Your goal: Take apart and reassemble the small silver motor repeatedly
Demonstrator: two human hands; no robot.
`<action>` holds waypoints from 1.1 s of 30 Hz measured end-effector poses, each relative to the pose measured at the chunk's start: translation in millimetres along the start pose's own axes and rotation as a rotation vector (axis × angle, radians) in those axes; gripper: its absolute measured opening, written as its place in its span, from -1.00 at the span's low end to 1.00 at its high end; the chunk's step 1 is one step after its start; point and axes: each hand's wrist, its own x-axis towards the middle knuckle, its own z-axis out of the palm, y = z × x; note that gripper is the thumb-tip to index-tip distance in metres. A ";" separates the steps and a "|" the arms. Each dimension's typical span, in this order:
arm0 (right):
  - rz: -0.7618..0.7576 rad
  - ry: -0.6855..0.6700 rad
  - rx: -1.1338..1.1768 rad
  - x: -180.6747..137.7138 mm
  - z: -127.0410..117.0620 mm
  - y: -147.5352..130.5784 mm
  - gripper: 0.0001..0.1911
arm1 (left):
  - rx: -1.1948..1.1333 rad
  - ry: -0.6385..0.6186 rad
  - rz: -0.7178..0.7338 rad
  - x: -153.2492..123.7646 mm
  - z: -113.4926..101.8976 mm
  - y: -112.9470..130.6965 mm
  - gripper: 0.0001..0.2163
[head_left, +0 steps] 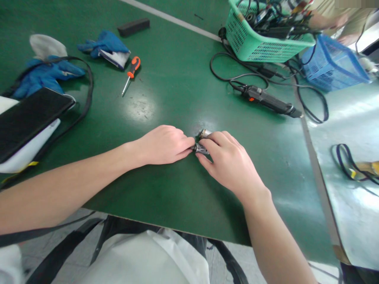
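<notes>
Hands meet on a green table, both pinching a small metal part; screwdriver, gloves, baskets beyond.

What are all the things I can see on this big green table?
small metal part: 1, silver-grey, table middle, pinched between both hands
screwdriver: 1, orange and black handle, upper left of middle
gloves: 2, blue and white, far left
black block: 1, black, top left
flat case: 1, black on white, left edge
power tool: 1, black, corded, right of middle
green basket: 1, full of cables, top right
blue basket: 1, blue, right of the green basket
table: 1, green
another person's hand: 1, top right corner
left hand: 1, fingertips on the part
right hand: 1, fingers on the part
</notes>
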 end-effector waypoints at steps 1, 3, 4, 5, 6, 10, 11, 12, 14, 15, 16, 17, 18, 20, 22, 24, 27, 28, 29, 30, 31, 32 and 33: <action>0.001 -0.001 -0.003 -0.1 0.1 -0.3 -0.87 | -0.003 0.003 0.000 0.0 0.2 0.0 -0.76; 0.000 -0.007 -0.004 -0.4 0.0 -0.7 -0.88 | -0.007 0.011 0.000 -0.1 0.3 0.1 -0.76; -0.003 -0.010 -0.002 -0.7 -0.2 -0.9 -0.89 | -0.005 0.014 0.001 -0.2 0.2 0.1 -0.77; -0.006 -0.012 -0.001 -0.9 -0.4 -1.2 -0.89 | 0.000 0.015 0.003 -0.2 0.1 0.2 -0.76; -0.008 -0.013 0.000 -1.0 -0.7 -1.5 -0.89 | 0.006 0.015 0.005 -0.2 -0.2 0.3 -0.76; -0.009 -0.006 -0.002 -0.7 -2.5 -3.4 -0.90 | 0.022 0.013 0.014 0.0 -1.4 0.8 -0.76; -0.011 -0.005 -0.002 -0.4 -2.9 -3.9 -0.90 | 0.021 0.013 0.017 0.2 -1.6 1.0 -0.76; -0.012 -0.005 -0.002 -0.2 -3.2 -4.3 -0.90 | 0.021 0.015 0.018 0.3 -1.8 1.1 -0.76; -0.014 -0.008 -0.006 0.3 -3.6 -4.9 -0.90 | 0.020 0.017 0.018 0.5 -1.9 1.2 -0.75; -0.014 -0.012 -0.009 0.4 -3.6 -5.1 -0.90 | 0.020 0.016 0.016 0.5 -1.9 1.2 -0.75; -0.014 -0.016 -0.014 0.5 -3.7 -5.3 -0.89 | 0.022 0.015 0.013 0.5 -1.7 1.1 -0.75; -0.014 -0.019 -0.019 0.5 -3.8 -5.5 -0.89 | 0.023 0.010 0.011 0.4 -1.5 0.9 -0.75; -0.013 -0.021 -0.023 0.5 -3.8 -5.8 -0.89 | 0.023 0.007 0.010 0.2 -1.1 0.7 -0.75; -0.012 -0.025 -0.027 0.7 -4.1 -6.4 -0.88 | 0.020 0.006 0.011 -0.3 -0.4 0.3 -0.76; -0.011 -0.026 -0.025 1.1 -4.6 -7.2 -0.89 | 0.010 0.012 0.011 -0.7 0.2 0.1 -0.76; -0.012 -0.028 -0.021 1.4 -4.8 -7.8 -0.89 | -0.004 0.023 0.010 -0.8 0.2 0.1 -0.76; -0.006 -0.026 -0.016 1.0 -3.7 -8.0 -0.91 | -0.013 0.024 0.012 -0.3 -0.2 0.3 -0.75; -0.002 -0.022 -0.013 0.7 -2.9 -7.9 -0.92 | -0.010 0.020 0.012 -0.1 -0.3 0.4 -0.75; 0.001 -0.020 -0.007 0.3 -2.0 -7.6 -0.92 | -0.006 0.015 0.011 -0.1 -0.3 0.4 -0.75; 0.005 -0.020 0.000 -0.1 -1.1 -7.3 -0.93 | -0.002 0.011 0.012 -0.1 -0.3 0.4 -0.74; 0.009 -0.023 0.008 -0.4 -0.2 -6.9 -0.94 | 0.001 0.008 0.012 -0.2 -0.3 0.4 -0.74; 0.011 -0.026 0.017 -0.7 0.6 -6.5 -0.94 | 0.001 0.006 0.015 -0.4 -0.3 0.3 -0.74; 0.012 -0.030 0.027 -1.0 1.2 -6.0 -0.95 | 0.001 0.006 0.017 -0.7 -0.2 0.3 -0.73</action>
